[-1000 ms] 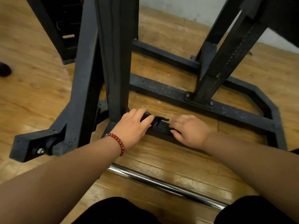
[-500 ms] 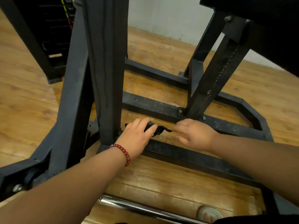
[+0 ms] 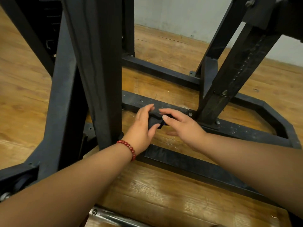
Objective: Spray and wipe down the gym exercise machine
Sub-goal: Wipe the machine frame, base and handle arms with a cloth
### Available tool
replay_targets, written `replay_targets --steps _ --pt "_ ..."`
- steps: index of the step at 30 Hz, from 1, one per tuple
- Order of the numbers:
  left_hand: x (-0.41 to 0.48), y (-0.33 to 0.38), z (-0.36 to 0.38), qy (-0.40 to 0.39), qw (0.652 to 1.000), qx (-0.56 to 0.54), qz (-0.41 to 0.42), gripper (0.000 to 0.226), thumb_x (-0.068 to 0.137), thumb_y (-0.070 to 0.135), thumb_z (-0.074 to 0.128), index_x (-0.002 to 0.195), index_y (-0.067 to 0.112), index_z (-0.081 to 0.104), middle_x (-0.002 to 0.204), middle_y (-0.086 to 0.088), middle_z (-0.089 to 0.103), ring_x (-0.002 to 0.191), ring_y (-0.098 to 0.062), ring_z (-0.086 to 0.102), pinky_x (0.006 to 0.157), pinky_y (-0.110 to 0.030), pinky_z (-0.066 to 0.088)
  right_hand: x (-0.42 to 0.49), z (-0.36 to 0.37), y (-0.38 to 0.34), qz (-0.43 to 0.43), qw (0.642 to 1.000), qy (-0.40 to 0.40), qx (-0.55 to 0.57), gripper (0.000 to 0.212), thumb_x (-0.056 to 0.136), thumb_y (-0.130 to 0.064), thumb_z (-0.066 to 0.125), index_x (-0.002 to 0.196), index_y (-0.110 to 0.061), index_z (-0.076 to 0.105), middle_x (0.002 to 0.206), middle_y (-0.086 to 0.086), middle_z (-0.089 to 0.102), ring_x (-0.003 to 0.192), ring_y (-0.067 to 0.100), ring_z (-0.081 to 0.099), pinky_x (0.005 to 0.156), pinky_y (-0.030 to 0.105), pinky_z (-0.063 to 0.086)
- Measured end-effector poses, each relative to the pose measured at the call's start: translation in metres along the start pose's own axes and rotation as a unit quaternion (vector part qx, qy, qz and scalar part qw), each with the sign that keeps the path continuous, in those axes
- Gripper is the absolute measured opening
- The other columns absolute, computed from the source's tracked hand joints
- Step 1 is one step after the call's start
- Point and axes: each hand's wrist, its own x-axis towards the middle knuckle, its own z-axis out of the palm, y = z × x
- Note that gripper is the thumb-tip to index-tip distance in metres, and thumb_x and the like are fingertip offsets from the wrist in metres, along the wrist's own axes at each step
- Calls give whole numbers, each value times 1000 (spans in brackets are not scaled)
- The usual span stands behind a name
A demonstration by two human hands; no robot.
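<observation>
Dark cloth (image 3: 154,122) bunched between the two grips, low over the base of the black exercise machine (image 3: 65,95). Left grip (image 3: 144,126) clamped on the cloth, thumb underneath and fingers curved over the top. Right grip (image 3: 183,126) reaching to the cloth's other end with thumb and forefinger forward; impossible to tell whether pinching or merely touching. Probably soft, light and limp, so prone to flop and fold. Best taken as a wad in the palm with a flat face down, not by a corner. Just beyond both grips, a cross bar (image 3: 139,100) flecked with pale specks, stiff and fixed, seemingly the next surface to wipe. Close to the left of the left grip, a thick upright post (image 3: 101,79). Close to the right of the right grip, a slanted post (image 3: 229,79) bolted onto that bar, with bolt heads (image 3: 190,114) likely to snag fabric. Behind the wrists, toward the body, a second bar (image 3: 180,159). Under the grips and between the two bars, a narrow pocket of wooden floor (image 3: 162,141). Short room for sideways strokes, hemmed in by both posts. More open run along the bar to the right, past the slanted post. No spray bottle in view.
</observation>
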Motion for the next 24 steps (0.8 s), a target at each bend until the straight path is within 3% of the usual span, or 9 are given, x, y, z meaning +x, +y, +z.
replay_targets --steps 4,9,13,15,19,24 --pt "9 2 1 20 997 -69 -36 68 89 18 68 145 23 29 146 6 34 122 3 39 84 8 31 15 6 0 83 988 3 132 21 98 -28 56 118 -31 63 121 2 65 113 18 62 95 48 53" --pt "18 -2 2 9 994 -88 -64 77 87 27 71 148 27 24 146 9 28 120 3 40 86 -2 38 34 4 5 129 960 53 242 11 95 -12 60 104 -18 61 115 15 65 106 30 65 87 48 57" --pt "11 -18 8 -45 994 32 -89 53 98 39 49 147 25 33 148 7 30 135 -9 32 110 -26 31 53 -10 15 127 966 111 195 9 97 -13 58 103 -19 60 110 8 63 103 26 63 83 44 57" --pt "5 -26 12 -63 988 88 -106 46 103 40 37 145 22 37 148 4 36 139 -12 26 111 -27 24 63 -16 23 112 977 136 117 10 97 -16 58 106 -22 58 106 3 61 97 22 61 79 40 56" --pt "5 -39 17 -71 976 174 -111 47 104 40 26 143 17 40 145 -1 43 138 -16 28 113 -31 26 83 -25 35 96 983 160 7 19 97 -17 59 115 -21 57 109 2 58 99 21 59 75 36 56" --pt "12 -44 24 -76 961 234 -124 47 104 42 24 140 18 43 139 -1 48 131 -18 37 108 -34 31 112 -25 40 106 982 155 11 11 100 -12 52 98 -21 59 98 -2 58 89 13 58 58 19 52"
